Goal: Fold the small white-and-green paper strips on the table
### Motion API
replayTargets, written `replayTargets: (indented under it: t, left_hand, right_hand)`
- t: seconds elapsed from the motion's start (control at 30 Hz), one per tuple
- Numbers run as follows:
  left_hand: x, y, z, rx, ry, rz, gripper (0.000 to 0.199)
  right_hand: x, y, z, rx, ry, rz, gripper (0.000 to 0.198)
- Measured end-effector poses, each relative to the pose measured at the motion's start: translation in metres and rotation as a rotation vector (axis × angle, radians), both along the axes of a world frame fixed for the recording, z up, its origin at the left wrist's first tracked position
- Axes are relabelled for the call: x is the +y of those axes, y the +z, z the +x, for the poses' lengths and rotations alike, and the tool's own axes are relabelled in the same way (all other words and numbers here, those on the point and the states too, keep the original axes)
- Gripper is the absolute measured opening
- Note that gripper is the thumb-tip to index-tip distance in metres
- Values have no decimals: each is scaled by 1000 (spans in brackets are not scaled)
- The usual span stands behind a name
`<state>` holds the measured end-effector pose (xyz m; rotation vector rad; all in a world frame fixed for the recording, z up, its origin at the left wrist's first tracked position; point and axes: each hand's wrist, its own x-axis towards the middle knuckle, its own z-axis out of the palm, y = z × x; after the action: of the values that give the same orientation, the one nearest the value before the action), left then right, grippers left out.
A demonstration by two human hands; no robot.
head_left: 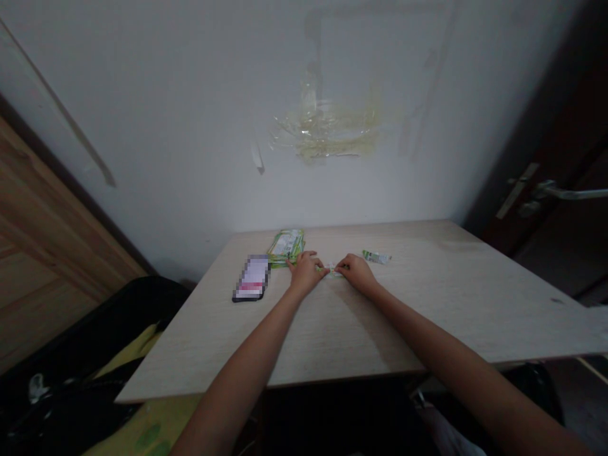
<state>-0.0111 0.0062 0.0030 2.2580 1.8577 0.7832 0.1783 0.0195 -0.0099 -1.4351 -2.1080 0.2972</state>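
Both of my hands meet over the table, with a small green-and-white plastic wrapper between their fingertips. My left hand pinches its left end with thumb and finger, the other fingers lifted slightly. The right end is pinched by my right hand, whose fingers are curled together. Just behind my left hand lies a stack of flat green-and-white packets. A narrow, folded green-and-white packet rests to the right of my right hand. What is inside the wrapper, if anything, is too small to tell.
A phone with a blurred screen lies left of the packets. Behind the table rises a pale wall with patches of yellowed tape. A dark door with a metal handle stands right; wooden boards lean at left.
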Motion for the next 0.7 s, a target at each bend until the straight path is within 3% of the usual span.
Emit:
replayTargets:
  t: [0.7]
  left_hand:
    - [1,-1,2,-68,38,-46,13]
  right_hand:
    - [-2,0,-10,20,-86,-45,13]
